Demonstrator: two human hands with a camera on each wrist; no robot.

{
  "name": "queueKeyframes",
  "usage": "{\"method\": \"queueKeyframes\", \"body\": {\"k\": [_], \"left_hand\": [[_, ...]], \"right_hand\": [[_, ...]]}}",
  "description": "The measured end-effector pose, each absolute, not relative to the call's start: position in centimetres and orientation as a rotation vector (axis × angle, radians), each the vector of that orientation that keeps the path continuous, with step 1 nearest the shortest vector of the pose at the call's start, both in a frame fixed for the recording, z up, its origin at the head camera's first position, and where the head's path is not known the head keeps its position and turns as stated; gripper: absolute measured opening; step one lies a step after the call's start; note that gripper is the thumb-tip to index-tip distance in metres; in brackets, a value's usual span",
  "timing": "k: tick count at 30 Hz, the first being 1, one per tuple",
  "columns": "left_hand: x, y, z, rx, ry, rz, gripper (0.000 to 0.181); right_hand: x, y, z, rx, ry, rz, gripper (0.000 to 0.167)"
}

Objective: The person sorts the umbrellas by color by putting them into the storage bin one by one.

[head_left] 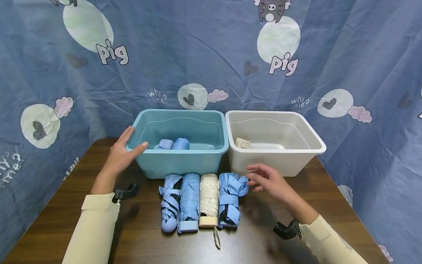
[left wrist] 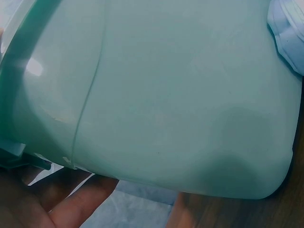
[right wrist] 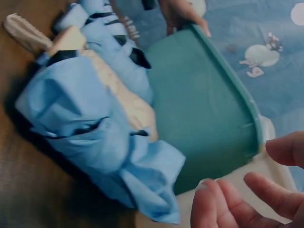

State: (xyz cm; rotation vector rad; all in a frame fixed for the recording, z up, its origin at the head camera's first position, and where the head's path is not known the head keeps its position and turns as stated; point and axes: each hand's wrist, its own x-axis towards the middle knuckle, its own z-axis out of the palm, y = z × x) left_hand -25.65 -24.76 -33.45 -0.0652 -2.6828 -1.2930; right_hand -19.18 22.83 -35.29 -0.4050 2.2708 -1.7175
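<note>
Several folded umbrellas lie side by side before the bins: a periwinkle one with dark gaps (head_left: 169, 207), a blue one (head_left: 189, 198), a cream one (head_left: 209, 194) with a wrist loop, and a loosely bundled blue one (head_left: 228, 200) at the right. My left hand (head_left: 120, 156) rests on the left end of the teal bin (head_left: 179, 163), fingers extended along its side and thumb at the rim. Beside the loosely bundled umbrella hovers my right hand (head_left: 271, 183), fingers relaxed and holding nothing; in the right wrist view its fingertips (right wrist: 209, 194) look apart from the fabric.
Touching the teal bin's right side is a white bin (head_left: 263, 159) with a cream rolled item (head_left: 243, 143) inside. Two blue rolled items (head_left: 181, 144) lie in the teal bin. The brown table (head_left: 138, 238) meets a patterned blue cloth (head_left: 211, 66) behind.
</note>
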Motion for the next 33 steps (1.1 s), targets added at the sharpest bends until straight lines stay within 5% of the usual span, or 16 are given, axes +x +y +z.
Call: {"method": "queueKeyframes", "body": {"k": [33], "left_hand": [[-25.6, -24.9, -33.5, -0.083, -2.673, -1.328, 0.087]], "right_hand": [[-17.9, 19.1, -39.0, -0.143, 2.248, -1.637, 0.079]]}}
